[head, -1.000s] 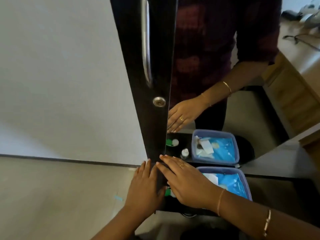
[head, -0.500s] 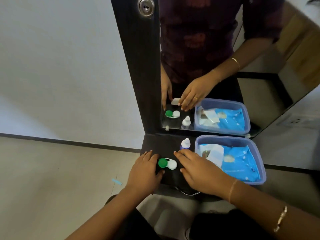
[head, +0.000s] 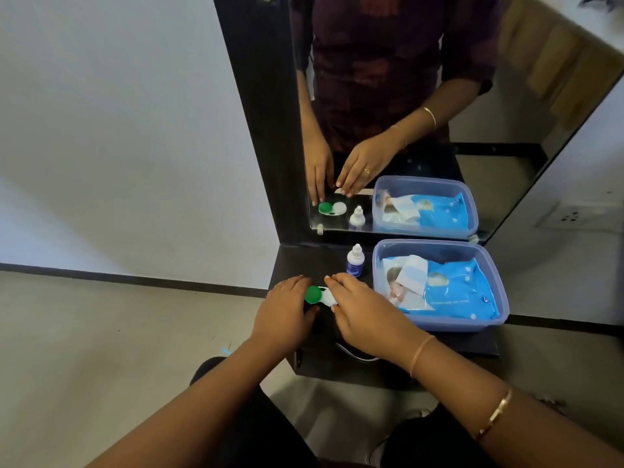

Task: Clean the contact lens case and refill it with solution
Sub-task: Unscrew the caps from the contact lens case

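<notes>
Two hands meet at the lens case
Left hand and right hand have straight fingers that touch its green and white ends. It sits right between them.

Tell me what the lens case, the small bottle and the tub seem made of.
Lens case: likely hard plastic, with smooth opaque green and white caps. Small bottle: probably plastic, with a white cap and glossy blue body. Tub: seemingly translucent bluish plastic; contents show through it.
</notes>
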